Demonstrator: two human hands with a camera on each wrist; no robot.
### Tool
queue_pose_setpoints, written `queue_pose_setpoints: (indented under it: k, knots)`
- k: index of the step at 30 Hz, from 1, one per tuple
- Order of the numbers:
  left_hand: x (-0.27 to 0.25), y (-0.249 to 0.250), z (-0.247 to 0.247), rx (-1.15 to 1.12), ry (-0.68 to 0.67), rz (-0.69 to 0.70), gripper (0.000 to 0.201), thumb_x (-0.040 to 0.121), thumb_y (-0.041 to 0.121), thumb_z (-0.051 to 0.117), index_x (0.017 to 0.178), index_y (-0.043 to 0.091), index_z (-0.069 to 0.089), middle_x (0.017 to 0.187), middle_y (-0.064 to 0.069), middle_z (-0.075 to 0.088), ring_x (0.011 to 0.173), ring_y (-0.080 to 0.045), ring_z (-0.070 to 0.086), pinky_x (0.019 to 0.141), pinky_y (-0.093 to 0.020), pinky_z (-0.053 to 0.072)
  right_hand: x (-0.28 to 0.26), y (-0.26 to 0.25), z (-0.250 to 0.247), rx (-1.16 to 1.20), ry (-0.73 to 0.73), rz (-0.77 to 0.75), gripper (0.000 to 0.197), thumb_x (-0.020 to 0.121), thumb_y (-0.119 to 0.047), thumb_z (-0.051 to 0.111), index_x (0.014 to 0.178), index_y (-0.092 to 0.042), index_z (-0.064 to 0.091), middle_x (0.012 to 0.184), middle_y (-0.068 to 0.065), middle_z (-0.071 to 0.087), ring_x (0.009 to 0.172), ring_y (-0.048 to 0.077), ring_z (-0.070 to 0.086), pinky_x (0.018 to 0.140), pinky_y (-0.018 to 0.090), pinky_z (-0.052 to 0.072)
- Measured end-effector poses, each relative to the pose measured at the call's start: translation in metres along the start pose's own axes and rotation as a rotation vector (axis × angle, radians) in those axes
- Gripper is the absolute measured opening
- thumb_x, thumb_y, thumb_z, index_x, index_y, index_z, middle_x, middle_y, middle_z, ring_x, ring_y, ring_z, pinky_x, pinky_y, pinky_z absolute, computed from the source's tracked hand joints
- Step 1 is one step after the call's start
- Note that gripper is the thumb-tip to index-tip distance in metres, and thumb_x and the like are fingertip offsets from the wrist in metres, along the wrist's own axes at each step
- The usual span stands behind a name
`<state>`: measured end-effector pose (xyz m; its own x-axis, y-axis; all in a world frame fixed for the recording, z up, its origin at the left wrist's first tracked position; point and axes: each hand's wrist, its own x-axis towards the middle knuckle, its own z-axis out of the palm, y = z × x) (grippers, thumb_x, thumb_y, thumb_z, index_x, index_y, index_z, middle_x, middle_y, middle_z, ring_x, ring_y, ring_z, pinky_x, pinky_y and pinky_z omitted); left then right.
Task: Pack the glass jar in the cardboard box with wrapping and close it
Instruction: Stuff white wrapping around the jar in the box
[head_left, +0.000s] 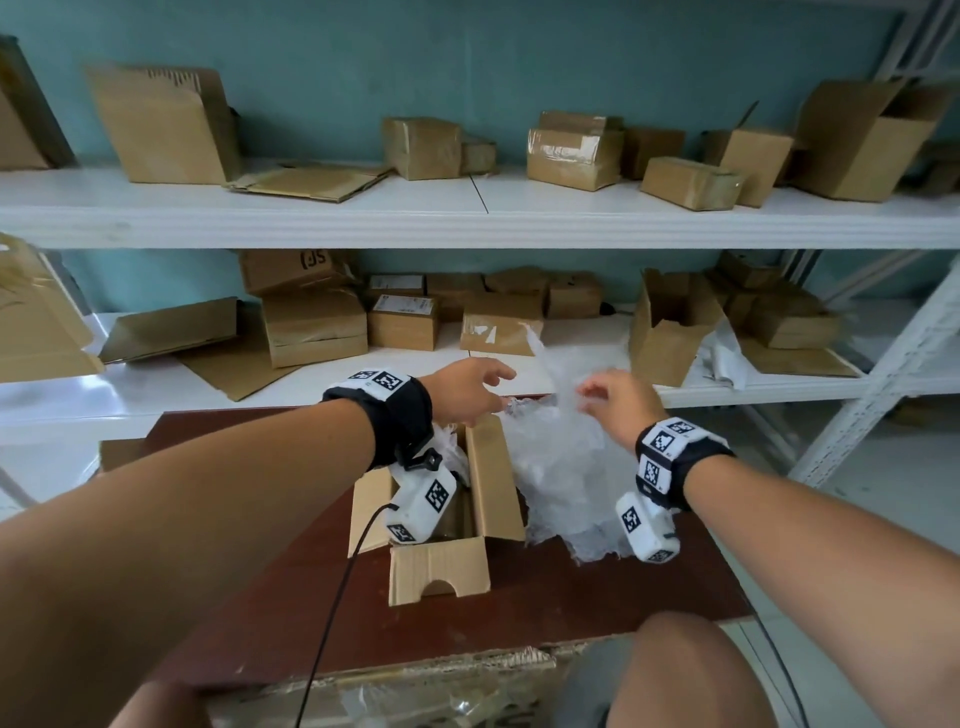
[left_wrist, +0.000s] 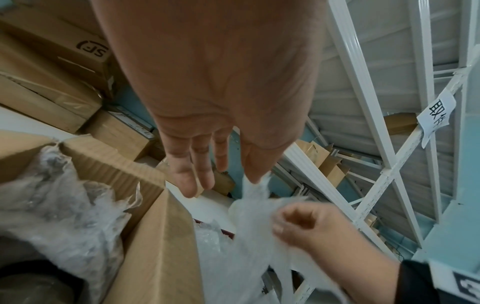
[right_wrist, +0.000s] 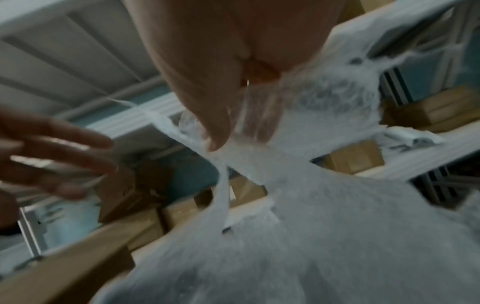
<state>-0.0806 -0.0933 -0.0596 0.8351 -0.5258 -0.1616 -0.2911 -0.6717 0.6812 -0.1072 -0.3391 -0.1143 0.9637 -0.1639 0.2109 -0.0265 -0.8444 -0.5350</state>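
An open cardboard box (head_left: 491, 483) stands on the dark red table (head_left: 545, 597), its flaps up. Crumpled wrapping (left_wrist: 59, 195) fills the box. Low in it lies a dark rounded thing (left_wrist: 33, 281), too hidden to tell whether it is the jar. A torn sheet of bubble wrap (head_left: 566, 457) hangs right of the box, lifted off the table. My right hand (head_left: 597, 395) pinches its upper edge between thumb (right_wrist: 215, 131) and fingers. My left hand (head_left: 483, 387) hovers over the box's far end with straight fingers (left_wrist: 205, 170), its thumb at the sheet's tip.
White shelves (head_left: 467, 218) behind the table carry several cardboard boxes and flat cartons. A white rack upright (head_left: 883, 395) slants down at the right. A large carton (head_left: 415, 686) sits under the table's near edge, between my knees. A cable (head_left: 332, 613) runs from the left wrist camera.
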Motion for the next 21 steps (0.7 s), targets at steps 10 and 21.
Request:
queue_pose_setpoints:
  k: [10,21]
  knots:
    - [0.005,-0.009,0.0,0.058,-0.052,0.002,0.036,0.096,0.021,0.055,0.131,0.022,0.057,0.125,0.004,0.058,0.101,-0.02,0.064,0.086,-0.037,0.058,0.001,0.027,0.036,0.188,-0.082,0.278,0.037,0.091,0.0,0.048,0.102,-0.026,0.073,0.113,-0.001,0.07,0.104,0.024,0.065,0.093,0.035,0.052]
    - [-0.005,-0.004,-0.018,-1.136,-0.472,-0.189,0.081,0.084,0.07,0.048,0.144,0.015,0.039,0.141,-0.029,0.044,0.117,-0.047,0.055,0.087,-0.052,0.052,-0.004,-0.126,-0.012,0.831,-0.282,0.16,0.007,0.095,-0.005,0.058,0.1,-0.007,0.062,0.094,0.01,0.068,0.096,0.025,0.066,0.084,0.038,0.056]
